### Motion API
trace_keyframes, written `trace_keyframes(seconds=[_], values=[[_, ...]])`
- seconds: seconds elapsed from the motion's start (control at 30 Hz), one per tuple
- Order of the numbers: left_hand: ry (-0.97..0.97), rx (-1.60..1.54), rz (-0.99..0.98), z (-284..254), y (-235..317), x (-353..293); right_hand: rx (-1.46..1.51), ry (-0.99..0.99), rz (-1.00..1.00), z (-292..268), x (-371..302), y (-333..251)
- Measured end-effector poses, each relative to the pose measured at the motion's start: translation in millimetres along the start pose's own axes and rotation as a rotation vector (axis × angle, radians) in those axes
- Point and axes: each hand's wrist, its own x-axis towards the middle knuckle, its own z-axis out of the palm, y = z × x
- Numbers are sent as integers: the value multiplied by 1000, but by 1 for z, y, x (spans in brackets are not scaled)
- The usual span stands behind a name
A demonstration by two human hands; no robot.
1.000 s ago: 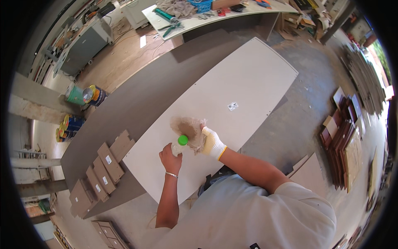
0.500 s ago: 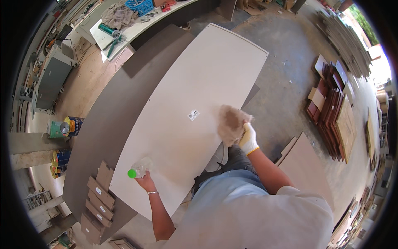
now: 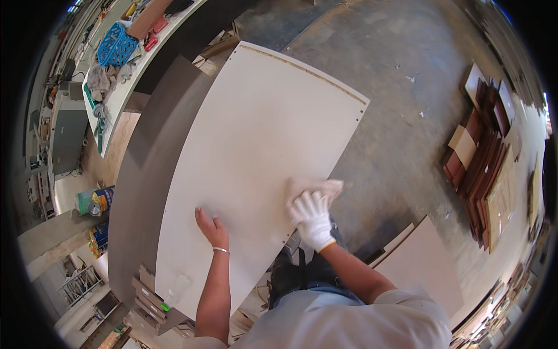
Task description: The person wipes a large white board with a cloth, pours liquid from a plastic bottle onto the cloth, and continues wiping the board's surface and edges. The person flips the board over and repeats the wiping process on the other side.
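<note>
A long pale panel lies in front of me, with small dark holes near its edges. My right hand, in a white knitted glove, presses a beige cloth onto the panel close to its right edge. Bare, with a bracelet at the wrist, my left hand is over the left part of the panel; its fingers are apart and hold nothing. At the panel's lower left corner lies a clear plastic bottle with a green cap.
Beneath the panel, a larger dark board sticks out on the left. Small board pieces sit by its near end. A workbench carries a blue basket. Red-brown boards are stacked on the floor at right, and cans stand at left.
My left hand has let go of the bottle, which now lies on the panel, and has moved up and right. The cloth is pressed flatter under my right hand. The panel's label no longer shows.
</note>
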Motion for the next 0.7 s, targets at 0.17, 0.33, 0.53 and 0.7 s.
trace_keyframes(seconds=[0.17,0.33,0.53,0.7], values=[[-6,370,143,61,44,32,-17,569,353,-53,139,177],[25,398,123,58,44,23,-12,144,218,-23,89,108],[11,418,163,60,46,27,402,680,487,-54,162,206],[-5,379,162,53,52,30,333,517,558,-58,151,227]])
